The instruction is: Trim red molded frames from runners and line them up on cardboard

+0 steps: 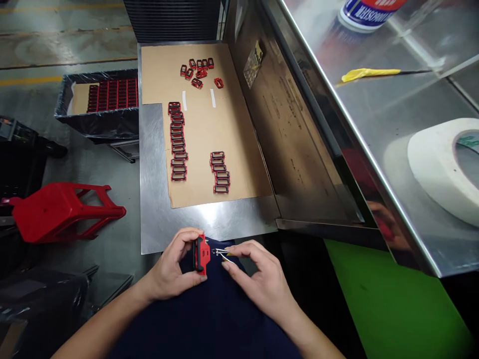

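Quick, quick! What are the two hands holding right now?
Left hand: closed, holding a red plastic part.
Right hand: closed, pinching metal tweezers.

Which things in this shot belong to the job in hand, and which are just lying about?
Job: left hand holding a red plastic frame; right hand holding tweezers; rows of red frames on cardboard.
Lying about: roll of white tape; red plastic stool.
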{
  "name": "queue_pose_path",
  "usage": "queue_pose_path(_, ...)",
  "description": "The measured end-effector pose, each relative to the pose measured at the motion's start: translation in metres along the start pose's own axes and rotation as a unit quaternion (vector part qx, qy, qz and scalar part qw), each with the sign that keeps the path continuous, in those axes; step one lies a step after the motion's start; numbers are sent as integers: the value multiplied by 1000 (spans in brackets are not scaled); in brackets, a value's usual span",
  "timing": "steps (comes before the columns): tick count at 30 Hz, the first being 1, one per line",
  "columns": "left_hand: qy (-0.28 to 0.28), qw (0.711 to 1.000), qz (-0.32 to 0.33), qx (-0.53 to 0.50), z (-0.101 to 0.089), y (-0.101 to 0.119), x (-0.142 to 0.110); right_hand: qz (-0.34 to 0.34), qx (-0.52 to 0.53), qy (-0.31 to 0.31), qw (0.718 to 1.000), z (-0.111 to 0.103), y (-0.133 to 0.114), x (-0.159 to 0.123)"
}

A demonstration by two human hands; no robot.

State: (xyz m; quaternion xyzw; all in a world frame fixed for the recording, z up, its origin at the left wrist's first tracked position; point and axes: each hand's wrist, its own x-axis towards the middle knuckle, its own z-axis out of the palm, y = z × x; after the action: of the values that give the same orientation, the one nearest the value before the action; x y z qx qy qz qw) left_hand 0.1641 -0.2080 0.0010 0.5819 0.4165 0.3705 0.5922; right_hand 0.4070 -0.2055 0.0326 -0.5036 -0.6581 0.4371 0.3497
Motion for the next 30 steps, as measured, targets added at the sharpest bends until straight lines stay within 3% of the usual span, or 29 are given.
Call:
queue_pose_path(2, 8, 997, -23, -73, 1, -1, 0, 62, 32, -4, 998, 0, 6, -2)
queue_pose_path(4, 16, 989, -28, -141, 0, -1, 1, 95, 88, -49, 990, 0, 9, 0)
queue_pose_path(8, 30, 977, -15, -211, -2, -3, 4, 67, 119, -213, 967, -10, 9, 8)
queue_pose_path(10, 38, 973, -26, -226, -2, -3, 5, 43, 79, -241, 966, -17, 9, 12)
queue_pose_path(13, 51, 966, -29, -253, -2, -3, 5, 31, 28, -240, 970, -25, 12, 15)
queue_pose_path(16, 54, 966, -19, -254, -2, -3, 5, 64, 19, -231, 971, -25, 15, 15)
queue_pose_path(22, 52, 980, -12, -190, -3, -3, 4, 107, 134, -192, 966, -7, 12, 18)
queue_pose_path(30, 36, 983, -10, -178, -2, 1, 4, 93, 218, -105, 966, 1, 14, 20)
